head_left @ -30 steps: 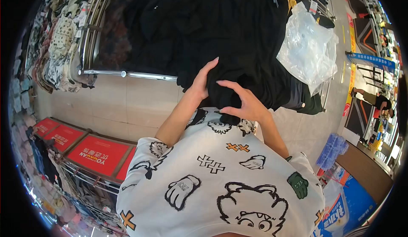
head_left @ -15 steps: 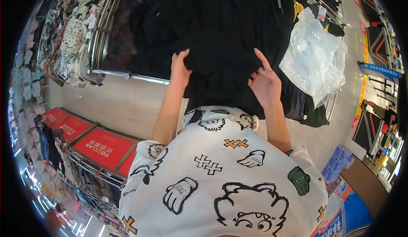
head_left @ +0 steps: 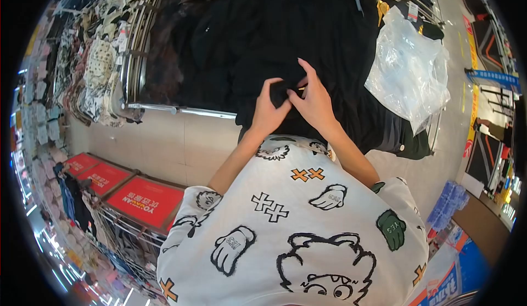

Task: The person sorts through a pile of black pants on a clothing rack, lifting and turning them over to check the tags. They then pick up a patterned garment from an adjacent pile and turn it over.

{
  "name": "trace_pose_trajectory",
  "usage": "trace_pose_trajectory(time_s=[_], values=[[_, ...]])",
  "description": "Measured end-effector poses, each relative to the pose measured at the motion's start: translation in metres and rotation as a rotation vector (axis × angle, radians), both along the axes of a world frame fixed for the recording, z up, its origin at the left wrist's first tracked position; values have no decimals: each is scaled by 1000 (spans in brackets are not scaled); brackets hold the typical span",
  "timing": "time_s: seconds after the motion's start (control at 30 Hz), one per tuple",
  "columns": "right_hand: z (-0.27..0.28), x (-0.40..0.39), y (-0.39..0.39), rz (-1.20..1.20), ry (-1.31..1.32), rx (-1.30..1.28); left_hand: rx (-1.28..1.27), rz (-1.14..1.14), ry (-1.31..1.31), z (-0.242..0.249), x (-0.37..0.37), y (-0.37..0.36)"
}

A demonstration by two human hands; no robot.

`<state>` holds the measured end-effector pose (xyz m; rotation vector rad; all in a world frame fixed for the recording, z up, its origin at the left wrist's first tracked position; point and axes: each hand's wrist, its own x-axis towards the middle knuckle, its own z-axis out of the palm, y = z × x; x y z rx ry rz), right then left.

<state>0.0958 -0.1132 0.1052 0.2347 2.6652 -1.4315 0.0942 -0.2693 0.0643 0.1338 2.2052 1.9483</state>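
Note:
A pile of black garments (head_left: 219,48) covers the rack in front of me. My left hand (head_left: 270,108) is at its near part, thumb and fingers curved round a bunched bit of black cloth (head_left: 279,92). Close beside it on the right, my right hand (head_left: 313,97) pinches the same cloth between thumb and fingers, its index finger raised and bent. The two thumbs nearly meet. To the right of the pile lies a crumpled clear plastic bag (head_left: 407,67).
Patterned clothes (head_left: 100,64) hang at the left. Red sign boards (head_left: 145,199) top a lower rack at the lower left. A blue-wrapped pack (head_left: 447,204) is at the lower right. A metal rail (head_left: 203,111) edges the garment rack.
Both hands have come together from wide apart, and their fingers have closed on the black cloth. The view has shifted slightly.

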Motion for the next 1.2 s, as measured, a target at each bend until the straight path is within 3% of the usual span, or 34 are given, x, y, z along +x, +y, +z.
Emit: trace_pose_trajectory(time_s=[0.03, 0.07, 0.17, 0.3, 0.47, 0.57, 0.67, 0.73, 0.77, 0.83, 0.9, 0.93, 1.07, 1.2], values=[[-1, -2, -5, -38, 74, 112, 44, 29, -10, -3, -8, -7], [0, -4, -6, -83, 20, 119, 260, 70, -151, -4, -14, -16], [-51, -5, -4, 68, 380, 429, 625, 222, -531, 17, -40, -46], [-75, -8, -28, 98, 85, 296, 844, 111, -892, 32, -68, -95], [-101, -18, -63, 59, -77, -32, 846, 19, -864, 30, -94, -142], [-114, -29, -77, 67, -46, -112, 772, 53, -834, 21, -100, -168], [-110, -33, -81, 26, -71, -255, 503, 25, -386, 52, -96, -166], [-81, -37, -68, -63, -165, -407, -2, -59, -15, 44, -110, -183], [-79, -35, -60, -61, -38, -494, -256, -97, 169, 39, -118, -192], [-56, -30, -44, -76, -148, -619, -596, -8, 173, 32, -125, -202], [-26, -27, -28, 7, -271, -523, -807, -22, 168, 19, -130, -208], [-14, -25, -22, 44, -330, -474, -864, -29, 132, 16, -130, -206], [14, -23, -9, 147, -430, -677, -911, 66, 445, -1, -124, -181], [25, -19, 3, 113, -335, -845, -856, -5, 712, 21, -114, -139]])
